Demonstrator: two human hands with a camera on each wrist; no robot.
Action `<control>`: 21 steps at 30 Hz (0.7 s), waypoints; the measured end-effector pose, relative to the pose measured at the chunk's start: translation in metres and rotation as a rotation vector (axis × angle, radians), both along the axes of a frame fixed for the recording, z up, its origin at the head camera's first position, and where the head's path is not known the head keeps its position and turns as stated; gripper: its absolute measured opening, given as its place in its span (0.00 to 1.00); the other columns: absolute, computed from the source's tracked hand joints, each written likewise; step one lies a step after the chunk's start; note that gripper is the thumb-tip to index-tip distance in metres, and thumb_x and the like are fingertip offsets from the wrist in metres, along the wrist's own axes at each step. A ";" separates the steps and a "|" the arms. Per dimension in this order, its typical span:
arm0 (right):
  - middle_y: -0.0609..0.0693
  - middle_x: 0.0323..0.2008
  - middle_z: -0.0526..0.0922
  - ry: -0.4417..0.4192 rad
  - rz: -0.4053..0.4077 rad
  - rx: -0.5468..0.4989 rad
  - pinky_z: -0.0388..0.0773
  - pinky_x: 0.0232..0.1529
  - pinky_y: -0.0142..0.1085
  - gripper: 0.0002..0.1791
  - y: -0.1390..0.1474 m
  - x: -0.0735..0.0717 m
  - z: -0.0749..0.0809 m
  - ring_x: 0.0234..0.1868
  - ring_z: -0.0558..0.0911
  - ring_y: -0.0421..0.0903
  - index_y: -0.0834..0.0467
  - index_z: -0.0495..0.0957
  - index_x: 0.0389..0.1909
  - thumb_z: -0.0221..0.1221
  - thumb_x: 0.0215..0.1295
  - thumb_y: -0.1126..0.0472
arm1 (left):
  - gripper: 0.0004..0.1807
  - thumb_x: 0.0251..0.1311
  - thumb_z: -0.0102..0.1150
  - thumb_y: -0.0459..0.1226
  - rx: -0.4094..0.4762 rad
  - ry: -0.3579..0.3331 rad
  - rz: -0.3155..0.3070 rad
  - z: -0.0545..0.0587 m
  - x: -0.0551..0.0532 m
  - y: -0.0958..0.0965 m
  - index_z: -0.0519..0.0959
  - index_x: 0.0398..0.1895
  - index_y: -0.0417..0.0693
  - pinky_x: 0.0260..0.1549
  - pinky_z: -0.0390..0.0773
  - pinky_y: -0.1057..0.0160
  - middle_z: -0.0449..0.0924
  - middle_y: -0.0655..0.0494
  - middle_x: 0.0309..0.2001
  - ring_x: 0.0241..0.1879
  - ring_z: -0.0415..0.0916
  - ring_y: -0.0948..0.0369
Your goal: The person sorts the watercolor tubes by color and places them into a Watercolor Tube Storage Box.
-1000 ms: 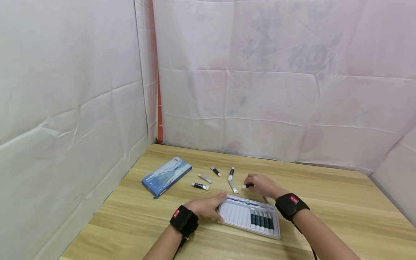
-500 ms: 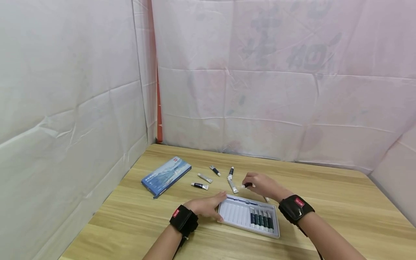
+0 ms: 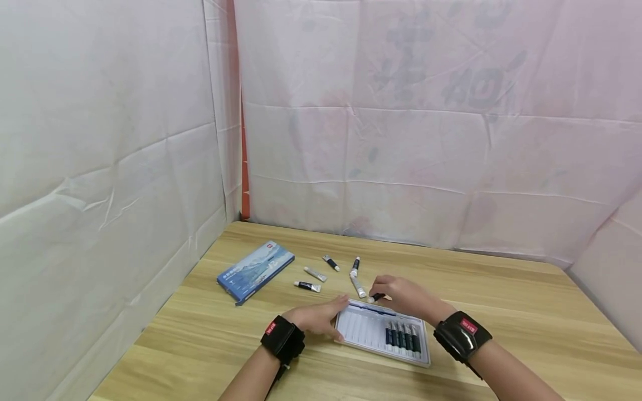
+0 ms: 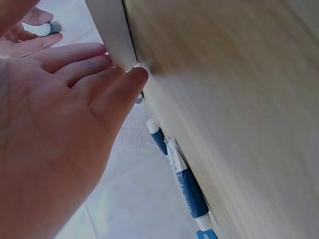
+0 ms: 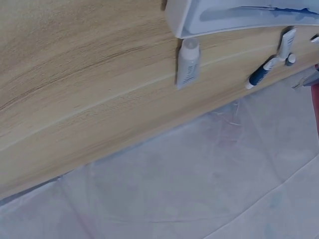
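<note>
Right hand (image 3: 403, 294) pinching dark cylindrical white-capped paint tube (image 3: 375, 298), head view, lower right of centre | left hand (image 3: 317, 319) straight-fingered against white rectangular plastic tray (image 3: 358, 327) | tube probably light, squeezable (hold mid-body, gently)

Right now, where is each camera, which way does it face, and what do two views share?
Head: on the head, facing forward and down at the tray; left hand, right hand and both forearms show.
Left wrist: worn there, looking along the left hand at the tray's edge; right fingers show too.
Right wrist: worn there, facing the tray's corner, a pale tube and the cloth; no hand shows.
Shared: head and left wrist both show the tube in the right hand.
</note>
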State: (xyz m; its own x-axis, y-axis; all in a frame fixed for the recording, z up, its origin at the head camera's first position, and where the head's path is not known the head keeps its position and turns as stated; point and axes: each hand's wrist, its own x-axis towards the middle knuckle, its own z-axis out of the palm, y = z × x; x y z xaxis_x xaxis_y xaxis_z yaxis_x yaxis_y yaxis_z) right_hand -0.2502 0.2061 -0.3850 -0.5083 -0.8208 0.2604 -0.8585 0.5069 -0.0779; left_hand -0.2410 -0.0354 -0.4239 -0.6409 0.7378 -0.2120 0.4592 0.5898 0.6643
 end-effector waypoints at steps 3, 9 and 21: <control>0.46 0.33 0.77 0.002 0.009 -0.002 0.76 0.32 0.28 0.10 -0.001 0.006 0.000 0.33 0.77 0.38 0.59 0.82 0.35 0.66 0.50 0.70 | 0.46 0.51 0.66 0.36 -0.007 -0.007 -0.003 0.000 0.000 0.001 0.51 0.70 0.39 0.63 0.45 0.65 0.42 0.49 0.71 0.69 0.38 0.60; 0.46 0.34 0.77 0.003 0.037 -0.010 0.75 0.33 0.25 0.12 -0.001 0.012 -0.002 0.34 0.77 0.37 0.58 0.81 0.35 0.67 0.48 0.70 | 0.46 0.52 0.65 0.38 -0.013 -0.013 0.002 0.000 0.000 0.000 0.50 0.70 0.41 0.63 0.46 0.65 0.42 0.50 0.71 0.69 0.39 0.61; 0.45 0.36 0.77 -0.017 0.089 0.024 0.73 0.37 0.21 0.12 0.002 0.025 -0.014 0.38 0.77 0.37 0.58 0.82 0.35 0.67 0.47 0.70 | 0.45 0.52 0.65 0.37 -0.017 0.003 -0.002 0.003 0.001 -0.001 0.51 0.70 0.41 0.63 0.46 0.65 0.43 0.49 0.71 0.69 0.39 0.61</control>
